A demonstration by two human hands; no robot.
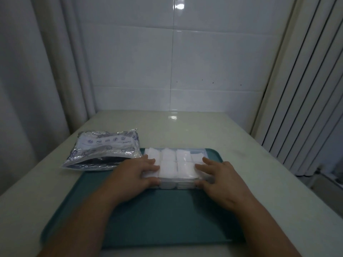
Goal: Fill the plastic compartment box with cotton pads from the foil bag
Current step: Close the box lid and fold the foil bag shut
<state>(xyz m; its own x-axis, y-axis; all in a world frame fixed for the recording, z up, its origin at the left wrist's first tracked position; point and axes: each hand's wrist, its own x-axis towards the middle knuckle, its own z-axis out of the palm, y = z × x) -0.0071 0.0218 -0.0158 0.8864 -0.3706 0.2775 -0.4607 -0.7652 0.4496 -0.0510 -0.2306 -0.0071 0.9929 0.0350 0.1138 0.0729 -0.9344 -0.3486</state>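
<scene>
White tiled wall (204, 62) behind a pale surface (185, 127) that carries a teal tray (167, 219). The clear box (177, 184) lies across the far half of the tray, long side toward the viewer. Its visible compartments hold white pads (168, 168), and the stack in the far right cell appears lower than its neighbours. The end cells of the near row are hidden under the fingers. The foil bag (104, 151) lies flat on the surface at the tray's far left corner, just beside the box, with its open mouth toward the viewer.

The left hand (133, 175) covers the box's left end and the right hand (220, 177) its right end. On each, the fingers lie nearly straight across the top and the thumb sits against the near wall. Neither hand has picked anything up. Whether a clear lid is already on cannot be told.

Step in hand, as judged: settling the pads flat, or pressing the box closed, with filling nearly complete.

- Press evenly at both ends so the box does not tip or slide on the smooth tray.
- Keep the thumbs low on the near wall as a brace.
- Tuck in any pad edge that stands above a divider before pressing, since a trapped pad would probably stop a lid from seating.
- Check the low far right cell, and top it up from the bag if it is short.
</scene>
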